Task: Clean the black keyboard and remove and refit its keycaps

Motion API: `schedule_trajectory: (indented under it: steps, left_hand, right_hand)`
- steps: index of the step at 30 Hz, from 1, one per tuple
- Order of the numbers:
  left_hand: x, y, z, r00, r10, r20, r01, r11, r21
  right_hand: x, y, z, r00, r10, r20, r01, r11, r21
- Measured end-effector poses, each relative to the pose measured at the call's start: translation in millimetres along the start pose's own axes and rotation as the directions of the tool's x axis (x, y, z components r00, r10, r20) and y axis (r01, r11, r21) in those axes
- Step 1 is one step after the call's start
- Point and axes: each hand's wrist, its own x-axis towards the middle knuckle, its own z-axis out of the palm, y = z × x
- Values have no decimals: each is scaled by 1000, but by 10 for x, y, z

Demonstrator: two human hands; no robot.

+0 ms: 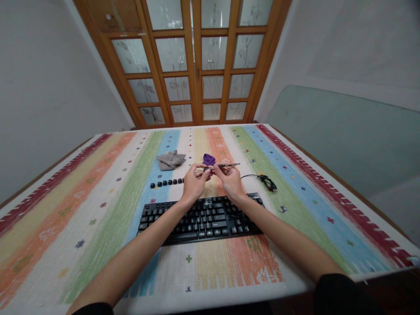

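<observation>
My left hand (196, 183) and my right hand (230, 180) meet above the back edge of a black keyboard (200, 221), fingertips pinched close together. A thin, dark metallic tool (233, 165) is pinched in my right hand, its slim end sticking out to the right; its exact kind does not show. Closed fingers of my left hand grip something small and dark, too small to name. Left of my left hand, several loose black keycaps (169, 182) stand in a row. Some keys in the keyboard's back row look missing, partly hidden by my hands.
A crumpled grey cloth (170, 160) lies at the back left, and a purple cloth (208, 159) just beyond my hands. The keyboard's coiled cable (268, 182) rests on the right. A striped tablecloth (108, 210) covers the table, with wooden glass doors (197, 74) behind it.
</observation>
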Motion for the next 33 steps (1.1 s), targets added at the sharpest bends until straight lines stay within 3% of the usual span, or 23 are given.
schedule_trajectory:
  steps: [10,15,18,22,26,29,33]
  left_hand:
    - [-41,33,80,999,-11,46,9,999,45]
    - [72,-52,15,988,-27,154,9,993,114]
    - [141,-75,-86,979,21,203,-69,971,229]
    - [203,-41,-242,957,135,255,-242,858,453]
    - [278,-11,-371,922,242,301,-386,615,688]
    - [352,-35,-434,902,220,372,-431,523,736]
    - [434,-104,-475,867,124,482,-476,493,729]
  right_hand:
    - [70,-123,-53,999,52,5,-52,998,34]
    - [143,-280,-117,1000,-12,-1,12,1000,-3]
    - [189,-359,-180,998,-63,-16,63,998,-27]
    - [217,-426,-261,997,-68,31,70,995,-66]
    - [211,-448,-288,991,-45,126,57,995,-88]
    - [188,-459,-260,983,-20,185,36,996,-82]
    - [145,-503,-216,973,-4,232,19,998,-64]
